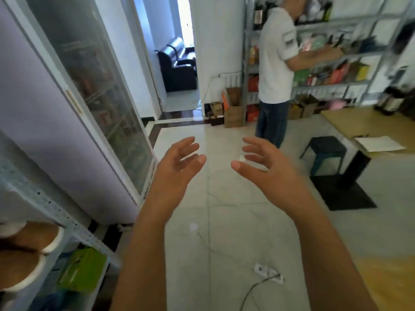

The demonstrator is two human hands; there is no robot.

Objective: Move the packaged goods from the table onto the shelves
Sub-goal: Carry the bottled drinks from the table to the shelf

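Wood-topped table (370, 122) at right, its black foot plate (343, 194) flat on the pale tiled floor (224, 209). On the table: white paper sheets (379, 143) at the near edge; dark items at the far end, too blurred to name. Just beside the table's near-left corner, a dark-topped blue stool (323, 151) stands on the floor. Beyond the table, metal shelves (325, 85) carry rows of packaged goods (334, 75); cardboard boxes (233, 111) sit on the floor at their foot. Well nearer than the table, a white power strip (268, 272) lies on the floor.
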